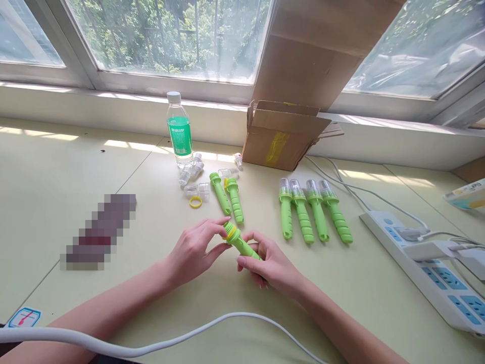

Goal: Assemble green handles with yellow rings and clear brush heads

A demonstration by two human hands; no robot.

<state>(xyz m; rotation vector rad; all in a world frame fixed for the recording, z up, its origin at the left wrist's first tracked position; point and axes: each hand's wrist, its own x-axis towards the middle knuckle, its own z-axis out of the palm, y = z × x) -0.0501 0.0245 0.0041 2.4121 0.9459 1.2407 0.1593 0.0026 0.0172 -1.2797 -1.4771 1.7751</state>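
Note:
My right hand [267, 258] is wrapped round a green flashlight handle [242, 245], tilted with its threaded end up and to the left. A yellow ring [231, 233] sits around its neck. The fingers and thumb of my left hand [199, 245] pinch that ringed end. Just beyond lie two more green handles [220, 194], one with a yellow ring at its top. A loose yellow ring [195, 202] rests beside a clear ribbed cap [197, 190]. Several green flashlights with clear caps [299, 212] lie in a row to the right.
A water bottle [180, 134] stands at the back near small clear parts [185, 175]. A cardboard box [282, 141] is against the window ledge. On the right lies a power strip [417, 268] with plugged cables. A white cable [227, 317] crosses the front; a blurred-out object [100, 232] lies left.

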